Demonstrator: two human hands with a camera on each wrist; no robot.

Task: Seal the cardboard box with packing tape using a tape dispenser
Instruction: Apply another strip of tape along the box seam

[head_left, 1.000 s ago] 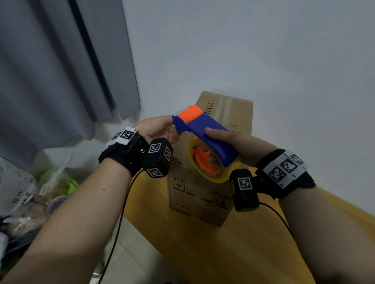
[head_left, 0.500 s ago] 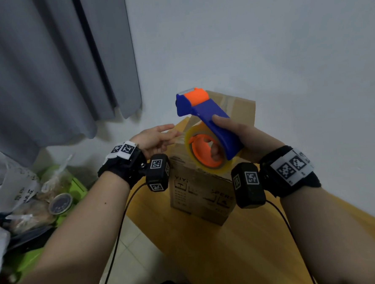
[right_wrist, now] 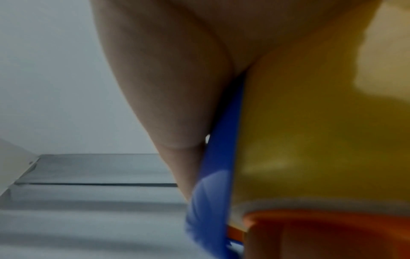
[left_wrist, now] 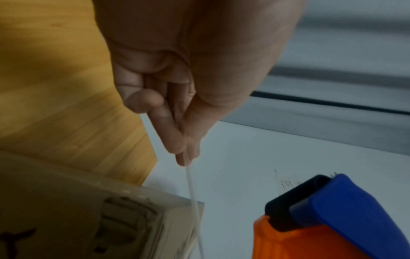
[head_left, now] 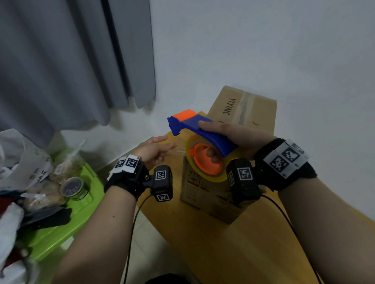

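Observation:
A brown cardboard box (head_left: 244,110) stands on the wooden table (head_left: 221,249) against the white wall; old tape runs across its top. My right hand (head_left: 236,134) grips the blue and orange tape dispenser (head_left: 203,130) just above the box's near top, fingers through the orange core of the yellowish tape roll (head_left: 219,179). Left of the dispenser's nose, my left hand (head_left: 158,150) pinches the tape end. In the left wrist view thumb and forefinger (left_wrist: 184,154) pinch a clear tape strip (left_wrist: 193,192), seen edge-on, running down past the box corner (left_wrist: 88,219). The right wrist view shows only palm (right_wrist: 166,87) and roll (right_wrist: 310,140).
A green plastic bin (head_left: 62,228) at the left carries a tin can (head_left: 73,188), bags and dark items. A grey curtain (head_left: 56,62) hangs behind it. Tiled floor (head_left: 149,243) lies between bin and table. The wall runs close behind the box.
The dispenser lifted off the box top, then dropped lower and tilted flatter. My left hand left the dispenser's nose and moved left, with a tape strip stretched from it.

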